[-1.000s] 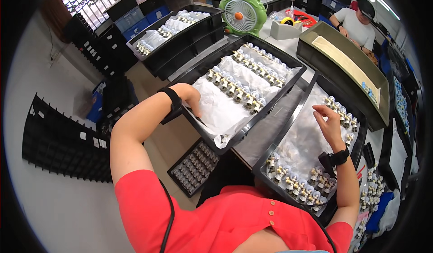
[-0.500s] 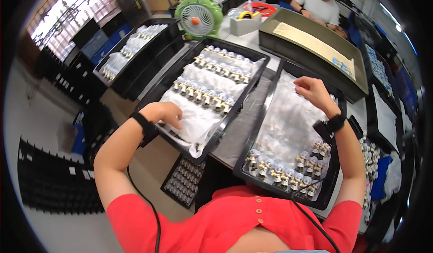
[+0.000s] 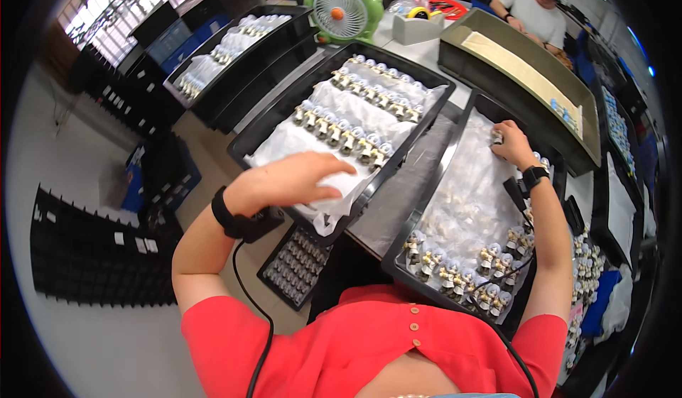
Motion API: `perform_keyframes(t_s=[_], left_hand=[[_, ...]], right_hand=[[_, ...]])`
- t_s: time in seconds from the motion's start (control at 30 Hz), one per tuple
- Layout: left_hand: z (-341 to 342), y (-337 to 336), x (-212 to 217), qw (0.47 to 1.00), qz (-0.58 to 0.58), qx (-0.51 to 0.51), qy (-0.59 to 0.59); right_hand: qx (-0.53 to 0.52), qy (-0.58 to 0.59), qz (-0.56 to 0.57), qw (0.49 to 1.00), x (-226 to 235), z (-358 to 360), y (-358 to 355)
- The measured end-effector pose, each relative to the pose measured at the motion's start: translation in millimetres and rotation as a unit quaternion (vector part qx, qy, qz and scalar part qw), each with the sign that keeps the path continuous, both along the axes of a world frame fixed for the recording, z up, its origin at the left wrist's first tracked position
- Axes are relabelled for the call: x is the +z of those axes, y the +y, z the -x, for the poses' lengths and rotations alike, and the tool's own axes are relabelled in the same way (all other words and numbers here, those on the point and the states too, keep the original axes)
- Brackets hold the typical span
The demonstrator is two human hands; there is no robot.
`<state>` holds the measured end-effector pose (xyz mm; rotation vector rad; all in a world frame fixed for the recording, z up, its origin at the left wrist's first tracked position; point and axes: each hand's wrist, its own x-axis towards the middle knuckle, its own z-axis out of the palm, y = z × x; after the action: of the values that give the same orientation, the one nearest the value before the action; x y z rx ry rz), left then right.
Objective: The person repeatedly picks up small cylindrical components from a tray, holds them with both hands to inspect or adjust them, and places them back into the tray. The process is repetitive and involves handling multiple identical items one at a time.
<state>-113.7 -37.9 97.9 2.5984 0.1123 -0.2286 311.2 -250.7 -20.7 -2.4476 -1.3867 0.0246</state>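
My left hand (image 3: 298,178) is over the near part of the left black tray (image 3: 245,146), palm down with fingers stretched out and nothing in them. White sheeting (image 3: 273,139) lines that tray, and rows of small figurines (image 3: 341,134) with pale blue hair lie across it. At the far end of the right black tray (image 3: 431,203), my right hand (image 3: 513,146) is closed on a small figurine (image 3: 496,137), mostly hidden by the fingers. Crumpled clear-white film (image 3: 469,185) covers the middle of this tray. More figurines (image 3: 455,277) stand along its near edge and right side.
Beyond the trays are a green fan (image 3: 344,11), a grey holder (image 3: 415,30) with yellow tape and a deep olive bin (image 3: 522,78). Another figurine-filled tray (image 3: 241,71) stands at far left. A co-worker (image 3: 533,11) sits at the back right. Cables hang from both my wrists.
My left hand has moved right across the left tray, fingers stretching out. The right hand has closed on a figurine at the tray's far end. The whole view has shifted slightly.
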Motion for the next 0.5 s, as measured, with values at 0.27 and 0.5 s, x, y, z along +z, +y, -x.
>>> perform_keyframes(t_s=[0.27, 0.5], left_hand=[[51.7, 110.9, -52.8, 0.919, -0.181, 0.317, 0.146], [41.5, 136.7, -61.6, 0.917, -0.167, 0.294, 0.213]], right_hand=[[0.006, -0.006, 0.009, 1.0, 14.0, 14.1, 2.3], [0.216, 0.138, -0.104, 0.961, 62.7, 106.5, 35.8]])
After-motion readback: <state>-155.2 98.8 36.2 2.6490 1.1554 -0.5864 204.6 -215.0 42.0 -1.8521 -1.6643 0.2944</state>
